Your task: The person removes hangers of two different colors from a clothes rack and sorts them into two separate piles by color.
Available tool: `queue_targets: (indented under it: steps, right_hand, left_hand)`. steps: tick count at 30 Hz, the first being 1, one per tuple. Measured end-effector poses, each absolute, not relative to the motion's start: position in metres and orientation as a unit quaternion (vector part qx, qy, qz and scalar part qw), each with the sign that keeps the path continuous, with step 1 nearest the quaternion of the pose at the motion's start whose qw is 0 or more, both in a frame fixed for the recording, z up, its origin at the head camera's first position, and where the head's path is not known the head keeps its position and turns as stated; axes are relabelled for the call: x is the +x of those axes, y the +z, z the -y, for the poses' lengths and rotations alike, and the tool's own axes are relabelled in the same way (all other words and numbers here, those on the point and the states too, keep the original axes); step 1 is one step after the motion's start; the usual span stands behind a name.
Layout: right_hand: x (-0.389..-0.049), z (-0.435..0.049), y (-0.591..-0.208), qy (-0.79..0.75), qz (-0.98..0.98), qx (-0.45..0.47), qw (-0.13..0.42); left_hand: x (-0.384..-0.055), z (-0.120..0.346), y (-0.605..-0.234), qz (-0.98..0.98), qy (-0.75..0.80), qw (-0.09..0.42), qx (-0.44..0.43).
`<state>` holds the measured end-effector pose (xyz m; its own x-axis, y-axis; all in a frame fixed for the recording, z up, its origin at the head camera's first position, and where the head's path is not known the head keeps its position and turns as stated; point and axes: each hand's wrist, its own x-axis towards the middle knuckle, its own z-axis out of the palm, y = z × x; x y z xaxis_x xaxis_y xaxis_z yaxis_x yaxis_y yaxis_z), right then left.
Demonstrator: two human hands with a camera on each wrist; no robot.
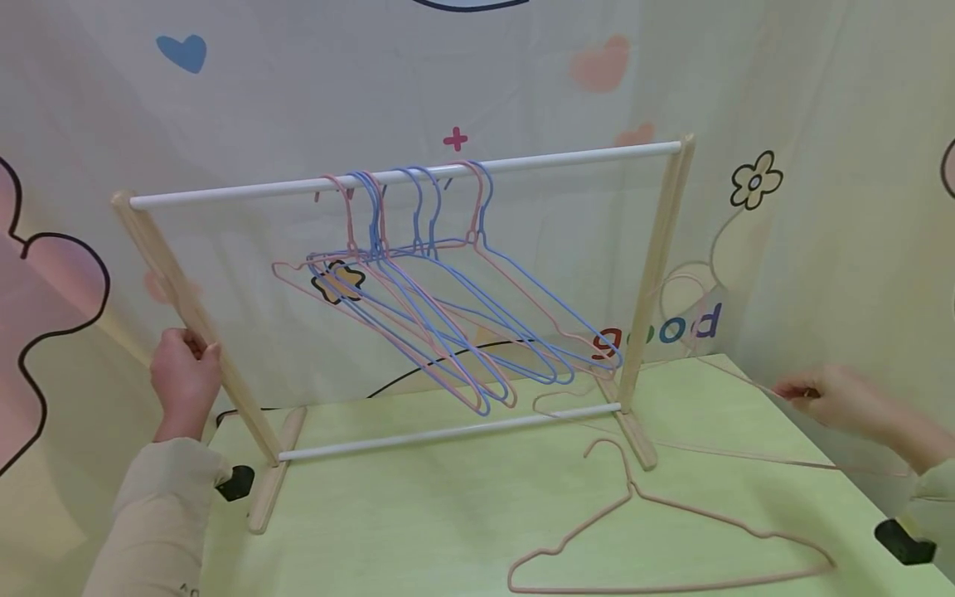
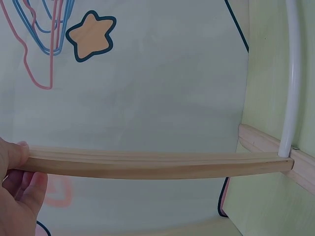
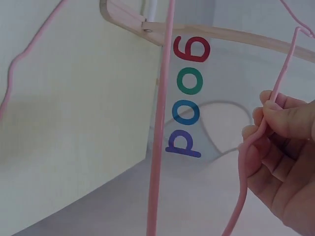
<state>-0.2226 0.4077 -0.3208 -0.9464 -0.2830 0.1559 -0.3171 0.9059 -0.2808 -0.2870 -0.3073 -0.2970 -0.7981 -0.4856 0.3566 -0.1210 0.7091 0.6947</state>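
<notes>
My left hand (image 1: 186,373) grips the left wooden post (image 1: 196,319) of a small clothes rack, about midway up; the left wrist view shows thumb and fingers round the post (image 2: 147,164). At the right, my right hand (image 1: 846,404) pinches a pink hanger (image 1: 746,452) by its shoulder, blurred in the head view. The right wrist view shows that hanger (image 3: 156,147) between thumb and fingers of the hand (image 3: 285,147). Several pink and blue hangers (image 1: 440,290) hang from the white top rail (image 1: 567,159). Another pink hanger (image 1: 671,589) lies flat on the table.
The rack stands on a pale green table (image 1: 403,514), with a lower white rail (image 1: 448,435) and wooden feet (image 1: 267,497). Its right post (image 1: 656,274) stands between the hanging hangers and my right hand. A printed curtain (image 1: 298,99) hangs behind.
</notes>
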Motion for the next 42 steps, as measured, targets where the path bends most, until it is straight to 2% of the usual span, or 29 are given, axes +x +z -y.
queue_targets:
  steps: [19, 30, 35, 42]
  right_hand:
    - [-0.203, -0.389, -0.374, 0.321, 0.922, 0.180, -0.123]
    - [-0.205, -0.377, -0.394, 0.405, 0.854, 0.259, -0.196]
    - [-0.207, -0.373, -0.404, 0.405, 0.844, 0.294, -0.193]
    - [-0.212, -0.370, -0.421, 0.353, 0.877, 0.302, -0.126]
  left_hand:
    - [-0.287, 0.306, -0.296, 0.886, -0.340, 0.264, 0.174]
    - [-0.287, 0.307, -0.296, 0.884, -0.341, 0.263, 0.181]
    - [-0.288, 0.308, -0.297, 0.886, -0.340, 0.260, 0.180]
    - [-0.289, 0.309, -0.298, 0.887, -0.337, 0.262, 0.174]
